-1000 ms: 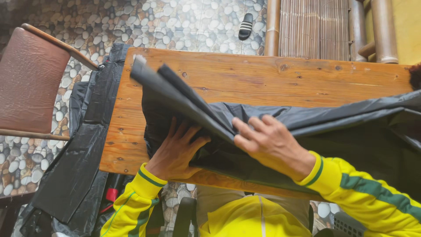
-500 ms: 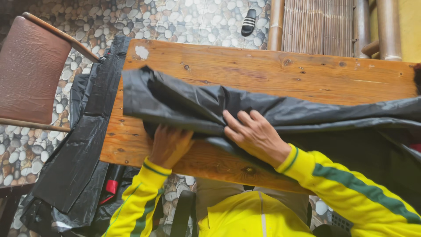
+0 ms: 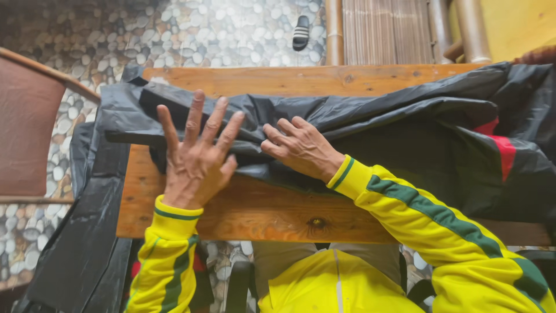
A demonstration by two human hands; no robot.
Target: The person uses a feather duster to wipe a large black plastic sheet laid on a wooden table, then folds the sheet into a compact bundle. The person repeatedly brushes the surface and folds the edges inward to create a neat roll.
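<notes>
— Black, glossy fabric, is that a raincoat spread over the wooden table?

— It looks like a thin waterproof garment, dark and crinkled, with a red patch showing at about three o'clock. It lies folded lengthwise across the table, from the nine o'clock end over to the far right edge.

— Where are the hands?

— Both rest on the garment's near fold. The left hand lies flat with all fingers spread wide, palm down, fingertips pointing to twelve o'clock; its heel sits on bare wood while the fingers press the dark fabric. It grips nothing.

— And the right one?

— The right hand comes in from four o'clock, fingers slightly curled and pointing toward nine o'clock, lying on the fold just beside the left hand's fingers. It presses the fabric rather than closing around it, so that grip is open too.

— What else is around?

— Another black sheet hangs off the table's left end toward seven o'clock. A brown chair stands at nine o'clock on a pebble-patterned floor. A dark sandal lies on that floor at twelve o'clock, next to bamboo furniture. The sleeves are yellow with green stripes.
</notes>
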